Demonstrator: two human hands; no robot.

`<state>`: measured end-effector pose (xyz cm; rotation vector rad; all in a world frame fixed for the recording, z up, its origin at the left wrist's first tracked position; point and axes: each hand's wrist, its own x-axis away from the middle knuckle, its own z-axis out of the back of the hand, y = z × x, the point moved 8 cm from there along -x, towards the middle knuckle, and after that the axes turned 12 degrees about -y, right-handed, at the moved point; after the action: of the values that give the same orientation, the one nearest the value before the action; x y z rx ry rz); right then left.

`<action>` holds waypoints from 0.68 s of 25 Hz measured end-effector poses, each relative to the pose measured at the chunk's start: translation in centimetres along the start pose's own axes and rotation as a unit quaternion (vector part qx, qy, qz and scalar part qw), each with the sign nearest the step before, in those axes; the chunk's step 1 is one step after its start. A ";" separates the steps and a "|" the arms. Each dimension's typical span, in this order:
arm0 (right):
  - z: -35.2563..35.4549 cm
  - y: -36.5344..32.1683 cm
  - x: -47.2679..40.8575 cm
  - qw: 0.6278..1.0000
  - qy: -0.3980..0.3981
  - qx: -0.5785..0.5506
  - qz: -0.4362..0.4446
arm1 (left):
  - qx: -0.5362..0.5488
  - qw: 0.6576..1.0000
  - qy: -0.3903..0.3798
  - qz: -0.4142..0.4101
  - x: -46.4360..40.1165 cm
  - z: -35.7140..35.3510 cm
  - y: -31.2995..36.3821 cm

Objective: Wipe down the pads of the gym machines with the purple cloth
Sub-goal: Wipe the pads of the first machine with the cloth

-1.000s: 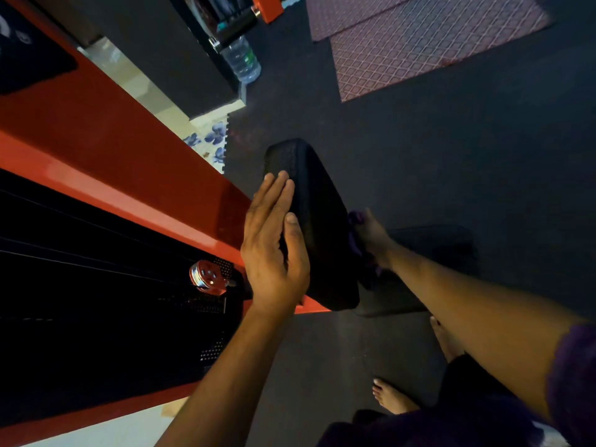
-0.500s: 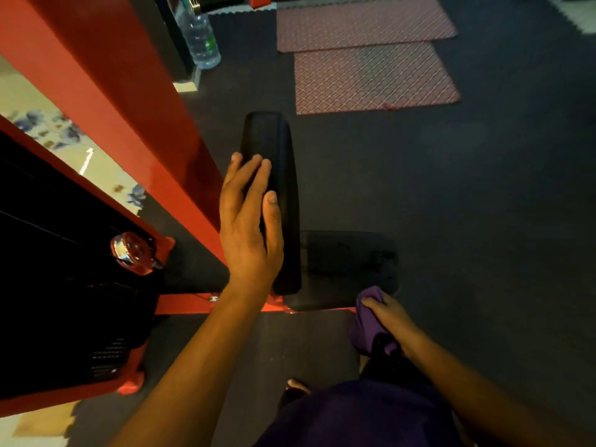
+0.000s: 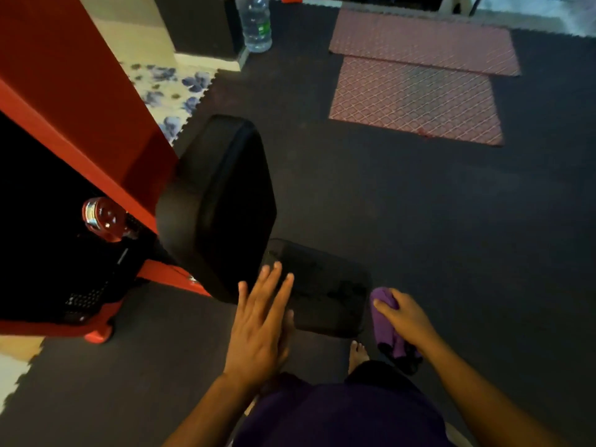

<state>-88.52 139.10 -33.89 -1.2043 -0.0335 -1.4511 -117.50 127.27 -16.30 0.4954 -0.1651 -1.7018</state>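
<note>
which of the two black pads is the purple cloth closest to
The low, flat seat pad: the purple cloth, gripped in the right hand, sits just off its right edge. The upright back pad stands farther left.

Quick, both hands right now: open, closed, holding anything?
Left hand: open, fingers straight, over the seat pad, holding nothing.
Right hand: closed on the purple cloth.

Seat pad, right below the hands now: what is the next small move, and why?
Probably bring the right hand leftward and lay the purple cloth on the seat pad. The hand grips the bunched cloth just off the pad's right edge, and the left hand hovers open over the pad's near-left edge, holding nothing.
</note>
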 end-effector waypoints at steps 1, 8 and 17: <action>1.3 0.4 -0.9 1.000 -0.007 0.026 0.011 | -0.009 0.999 -0.031 0.032 -0.1 -1.7 -0.2; 4.9 0.8 -4.5 0.972 -0.137 0.170 0.086 | 0.001 0.950 -0.154 0.271 1.9 -13.0 -1.0; 8.1 -5.2 -7.0 0.926 -0.150 0.302 0.170 | 0.095 0.880 -0.177 0.429 6.9 -23.2 -1.0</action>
<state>-88.90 150.82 -31.64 -0.8511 -0.4321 -0.8452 -109.60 124.60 -39.05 0.1859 -0.7162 -0.8784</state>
